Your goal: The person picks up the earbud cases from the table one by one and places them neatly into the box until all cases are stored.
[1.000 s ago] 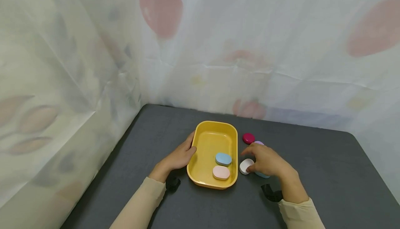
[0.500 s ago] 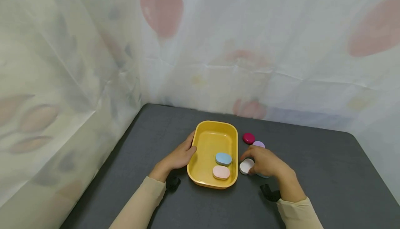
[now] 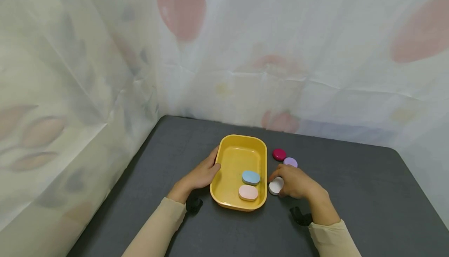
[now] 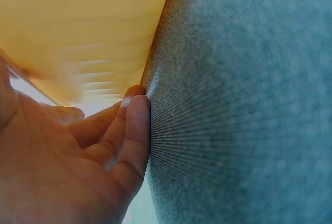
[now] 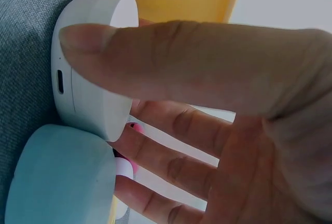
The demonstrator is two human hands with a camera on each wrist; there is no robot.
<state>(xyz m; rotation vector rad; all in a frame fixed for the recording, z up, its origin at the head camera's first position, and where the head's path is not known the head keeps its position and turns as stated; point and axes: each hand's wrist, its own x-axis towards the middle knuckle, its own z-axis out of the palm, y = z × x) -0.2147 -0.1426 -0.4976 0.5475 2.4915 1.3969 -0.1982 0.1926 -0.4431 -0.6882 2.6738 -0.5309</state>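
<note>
In the head view my left hand (image 3: 200,176) grips the left side of a yellow tray (image 3: 240,154), thumb over its rim. The left wrist view has its fingers (image 4: 136,130) against the outer wall, low by the table. A light blue case (image 3: 250,177) and a pink case (image 3: 248,192), both oval, lie inside the tray. Right of it, my right hand (image 3: 299,183) holds a small white rounded case (image 3: 276,186) at the table, thumb on one side and fingers on the other. A slot shows in this white case (image 5: 91,105) in the right wrist view.
Beside the white case stands another light blue case (image 5: 62,177), hidden under the right hand in the head view. A lilac case (image 3: 290,162) and a dark red round case (image 3: 279,154) lie behind that hand on the grey table (image 3: 350,179). Printed curtains (image 3: 224,54) surround it.
My right hand has shifted slightly left and closed around the white case, uncovering the lilac case and hiding the light blue one beside it. The left hand and the tray stay put.
</note>
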